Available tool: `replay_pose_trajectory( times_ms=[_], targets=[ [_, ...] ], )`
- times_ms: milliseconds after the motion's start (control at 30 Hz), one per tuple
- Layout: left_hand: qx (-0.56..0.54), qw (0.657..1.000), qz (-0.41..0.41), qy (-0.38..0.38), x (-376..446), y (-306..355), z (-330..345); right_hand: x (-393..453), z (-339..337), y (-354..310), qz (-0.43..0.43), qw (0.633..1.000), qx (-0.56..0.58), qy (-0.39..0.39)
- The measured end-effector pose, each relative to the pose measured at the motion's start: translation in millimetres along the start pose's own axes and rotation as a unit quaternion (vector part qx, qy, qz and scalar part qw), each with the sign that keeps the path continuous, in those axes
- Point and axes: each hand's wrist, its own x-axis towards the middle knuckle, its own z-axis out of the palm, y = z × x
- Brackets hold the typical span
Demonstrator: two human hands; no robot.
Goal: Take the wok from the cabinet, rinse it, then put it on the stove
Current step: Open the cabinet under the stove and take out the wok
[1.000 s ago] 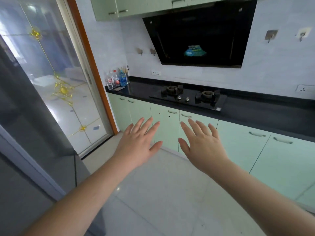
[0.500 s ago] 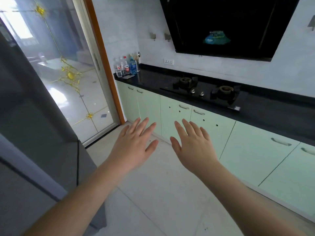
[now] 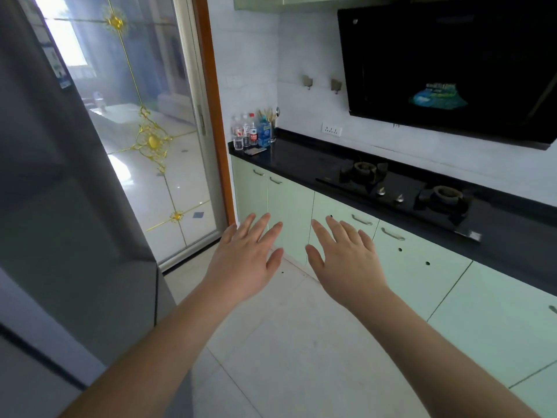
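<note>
While both arms reach forward over the pale floor, the left hand [image 3: 245,260] and right hand [image 3: 346,260] hover side by side, palms down, fingers straight and spread, holding nothing. Just beyond the fingertips stand the closed green cabinet doors [image 3: 289,212]; no wok shows. Farther ahead and to the right, the stove [image 3: 401,191] sits bare in the black counter [image 3: 301,158], bottles [image 3: 250,132] at its far left end.

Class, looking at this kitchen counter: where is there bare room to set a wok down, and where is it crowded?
Bare black countertop lies between the bottles at the door end and the gas hob; more lies right of the hob. The door-end corner is crowded. Both burners stand bare.
</note>
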Motion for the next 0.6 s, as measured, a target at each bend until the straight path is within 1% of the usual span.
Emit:
replay_pose_trajectory(
  times_ms=[133,267,400,600],
  targets=[
    [-0.012,1.0,-0.006,-0.007,30,-19,5,31,8,-10,-0.016,1.0,-0.012,-0.001],
    [-0.016,1.0,-0.007,-0.007,63,-28,16,65,20,-2,-0.012,1.0,-0.002,-0.001],
    [-0.009,1.0,-0.014,-0.015,105,-31,30,101,39,18,-0.008,1.0,0.009,-0.009],
    [0.002,0.999,-0.011,-0.04,179,-18,43,164,55,65,0.002,0.999,0.036,-0.02]
  ],
)
